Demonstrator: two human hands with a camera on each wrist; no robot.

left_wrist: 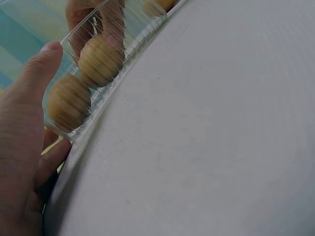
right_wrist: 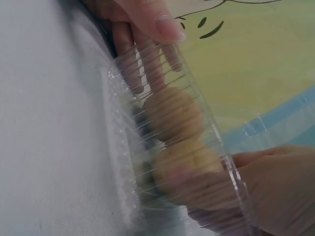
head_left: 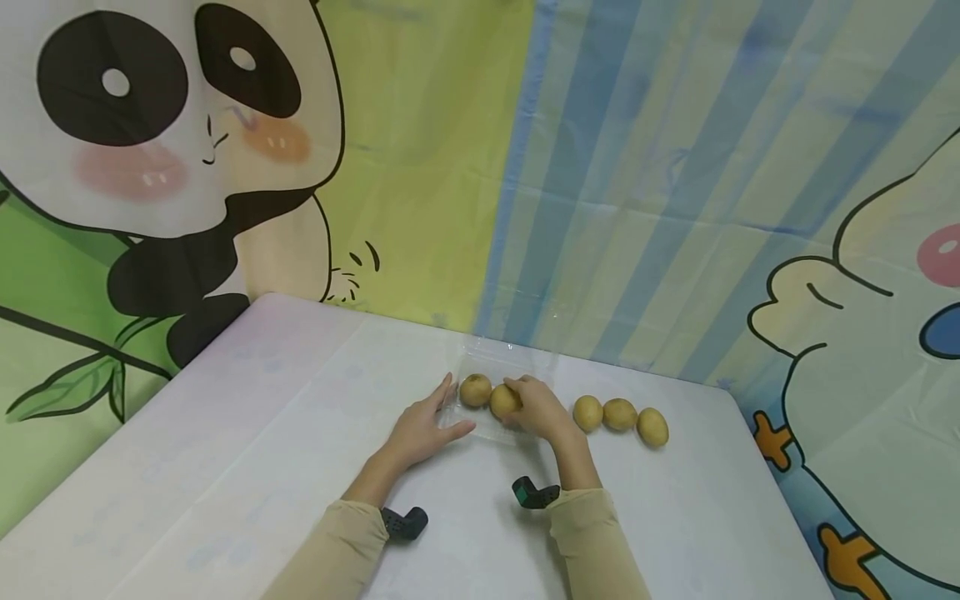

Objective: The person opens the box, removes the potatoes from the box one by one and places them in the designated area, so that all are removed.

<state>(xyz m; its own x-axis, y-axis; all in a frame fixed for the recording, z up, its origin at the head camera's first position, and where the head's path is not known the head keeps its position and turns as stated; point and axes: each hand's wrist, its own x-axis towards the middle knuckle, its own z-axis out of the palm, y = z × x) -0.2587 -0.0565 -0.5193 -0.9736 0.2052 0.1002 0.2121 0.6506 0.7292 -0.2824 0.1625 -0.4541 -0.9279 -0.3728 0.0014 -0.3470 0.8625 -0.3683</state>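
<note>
A clear ribbed plastic box (head_left: pixel 480 427) stands on the table with two potatoes in it. My right hand (head_left: pixel 538 408) reaches into the box and grips the right-hand potato (head_left: pixel 504 402) between thumb and fingers. The other potato (head_left: pixel 475 390) sits just left of it, close against it. My left hand (head_left: pixel 423 429) is at the box's left end, its thumb (left_wrist: pixel 44 66) extended at the rim and its fingers (right_wrist: pixel 150 61) loosely straight along the end. Through the ribbed wall, the gripped potato (left_wrist: pixel 101 60) shows with the right fingertips on it.
Right of the box, three more potatoes (head_left: pixel 619 414) lie in a row on the white table (head_left: pixel 300 467). The box's transparent lid (head_left: pixel 517 321) stands raised at the back, near the striped curtain (head_left: pixel 637 167). A panda print (head_left: pixel 277 175) covers the left backdrop.
</note>
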